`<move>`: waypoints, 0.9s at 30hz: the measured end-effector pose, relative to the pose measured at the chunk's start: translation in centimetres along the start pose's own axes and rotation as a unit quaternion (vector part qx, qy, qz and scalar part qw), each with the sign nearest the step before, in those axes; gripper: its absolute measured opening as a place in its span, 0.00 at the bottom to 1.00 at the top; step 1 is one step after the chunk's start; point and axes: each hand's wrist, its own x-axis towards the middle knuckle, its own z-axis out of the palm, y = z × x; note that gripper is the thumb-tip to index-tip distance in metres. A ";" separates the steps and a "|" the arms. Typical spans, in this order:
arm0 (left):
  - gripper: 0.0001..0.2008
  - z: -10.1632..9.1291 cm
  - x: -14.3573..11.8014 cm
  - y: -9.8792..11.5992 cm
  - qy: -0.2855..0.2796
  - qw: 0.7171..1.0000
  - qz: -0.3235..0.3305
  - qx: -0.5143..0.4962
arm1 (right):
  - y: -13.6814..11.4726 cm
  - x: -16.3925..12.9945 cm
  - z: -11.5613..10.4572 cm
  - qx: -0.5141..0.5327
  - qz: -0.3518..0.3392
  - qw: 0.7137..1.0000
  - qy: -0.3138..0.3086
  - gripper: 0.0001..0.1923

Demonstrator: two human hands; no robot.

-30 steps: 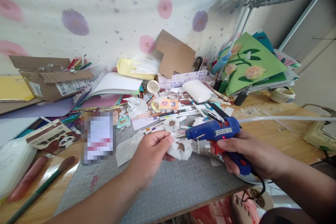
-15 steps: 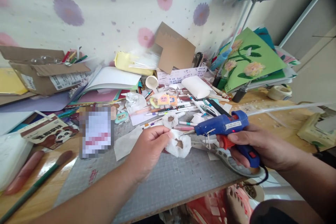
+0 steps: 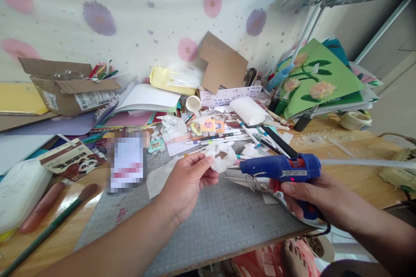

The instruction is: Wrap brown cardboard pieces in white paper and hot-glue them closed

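Note:
My left hand (image 3: pixel 186 184) pinches a small white fluffy paper piece (image 3: pixel 222 159) above the grey cutting mat (image 3: pixel 208 229). My right hand (image 3: pixel 312 197) grips a blue hot glue gun (image 3: pixel 279 169) by its handle, a clear glue stick (image 3: pixel 367 163) sticking out of its back to the right. The gun's metal nozzle points left and sits just right of the white piece, almost touching it. A red light glows on the gun's side.
Scissors (image 3: pixel 250 181) lie on the mat under the gun. Pens, paper scraps and stickers crowd the desk behind. A cardboard box (image 3: pixel 69 91) stands at the left, a green flower card (image 3: pixel 316 80) and a tape roll (image 3: pixel 355 119) at the right. A brush (image 3: pixel 48 227) lies front left.
My left hand has lifted the white piece and turned it edge-on. The glue gun has levelled out and its nozzle has come closer to the piece.

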 end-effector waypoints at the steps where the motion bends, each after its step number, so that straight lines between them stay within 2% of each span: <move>1: 0.07 0.0 0.0 0.0 -0.001 1.000 -0.001 -0.016 | 0.1 0.0 0.1 0.014 0.002 1.000 0.003 0.17; 6: 0.05 0.1 0.0 0.0 -0.007 0.996 -0.008 -0.087 | 0.6 0.0 0.3 0.062 0.013 0.997 0.042 0.20; 13: 0.04 0.5 -0.3 0.1 -0.013 0.988 -0.032 -0.153 | 1.0 0.2 0.7 0.021 0.019 0.999 0.022 0.21; 17: 0.05 0.5 -0.4 0.0 -0.021 0.986 -0.039 -0.158 | 0.5 0.2 1.1 -0.006 0.025 0.999 0.029 0.23; 22: 0.03 0.4 -0.6 -0.2 -0.033 0.988 -0.034 -0.147 | 0.0 0.0 1.8 0.014 -0.011 1.000 0.003 0.20; 27: 0.04 0.4 -0.6 -0.1 -0.028 0.989 -0.022 -0.141 | 0.0 -0.4 1.6 -0.056 -0.048 0.997 0.022 0.16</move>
